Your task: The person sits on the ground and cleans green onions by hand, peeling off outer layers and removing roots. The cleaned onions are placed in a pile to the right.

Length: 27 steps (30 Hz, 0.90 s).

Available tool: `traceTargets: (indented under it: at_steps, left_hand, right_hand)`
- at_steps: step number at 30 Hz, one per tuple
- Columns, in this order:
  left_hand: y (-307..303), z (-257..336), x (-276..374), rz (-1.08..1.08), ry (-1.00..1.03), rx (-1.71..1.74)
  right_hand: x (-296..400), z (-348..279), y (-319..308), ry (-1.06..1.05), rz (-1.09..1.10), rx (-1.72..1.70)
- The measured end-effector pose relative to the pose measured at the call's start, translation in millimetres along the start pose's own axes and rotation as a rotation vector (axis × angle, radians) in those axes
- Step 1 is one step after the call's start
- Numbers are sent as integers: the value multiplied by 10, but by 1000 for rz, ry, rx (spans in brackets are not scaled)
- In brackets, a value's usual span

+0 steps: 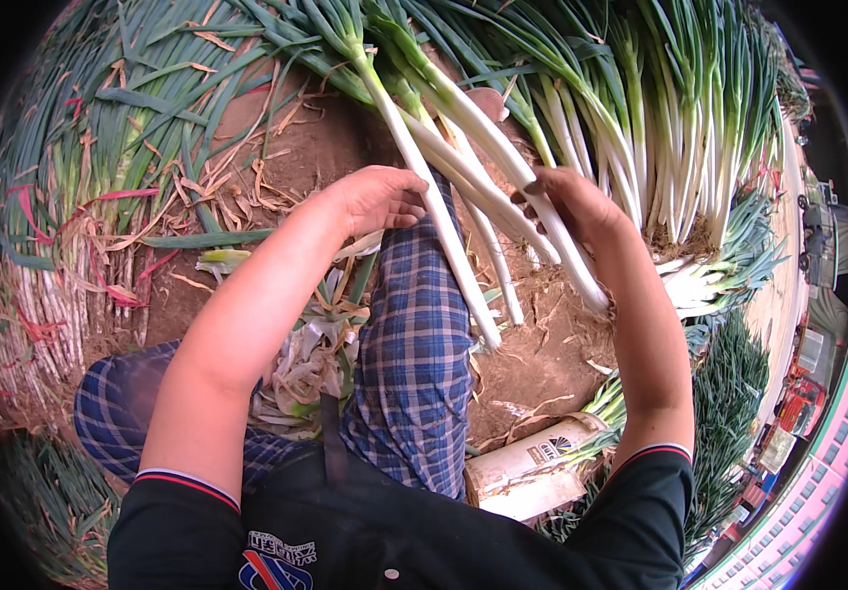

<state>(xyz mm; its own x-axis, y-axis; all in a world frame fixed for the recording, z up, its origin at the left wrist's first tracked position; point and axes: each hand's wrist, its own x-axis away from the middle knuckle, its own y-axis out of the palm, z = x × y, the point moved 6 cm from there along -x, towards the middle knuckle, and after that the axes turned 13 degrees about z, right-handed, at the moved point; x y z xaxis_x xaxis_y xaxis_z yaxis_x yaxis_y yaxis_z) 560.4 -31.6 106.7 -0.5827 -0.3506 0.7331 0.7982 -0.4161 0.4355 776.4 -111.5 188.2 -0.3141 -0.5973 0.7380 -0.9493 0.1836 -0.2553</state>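
Observation:
My left hand (387, 199) has its thumb and fingers at a long, slim Welsh onion (424, 177), whose white shank slants down past my knee to a rooted end. My right hand (575, 200) grips a thicker Welsh onion (487, 122) partway down its white shank, with a fingertip showing across it. Between the hands, more Welsh onions (461, 169) lean at a slant, their root ends near the bare soil. Green leaves of these stalks run out at the top of the view.
Peeled Welsh onions (678, 147) stand bunched at the right. Unpeeled ones tied with red strips (33, 214) form a pile at the left. Stripped skins (313, 346) lie between my legs. A white plastic container (520, 464) bearing writing lies by my right thigh. Vehicles (800, 405) stand beyond.

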Motion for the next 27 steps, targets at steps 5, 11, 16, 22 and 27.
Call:
traceTargets:
  at_steps: [5,11,16,22,27]
  left_hand:
    - [211,-121,53,-126,-45,-82]
    - [287,-125,84,-99,-52,-153]
    - [250,-177,-16,-56,-97,-155]
    - [221,-179,-8,-52,-76,-86]
    - [203,-141,-136,-45,-69,-161]
  right_hand:
    - [252,231,-1,72,-87,-213]
    - [345,110,233,-129,130,523]
    - [365,77,553,-380,306,1244]
    - [405,-96,477,-382,359,1170]
    - [238,-143,294,-652,444,1170]
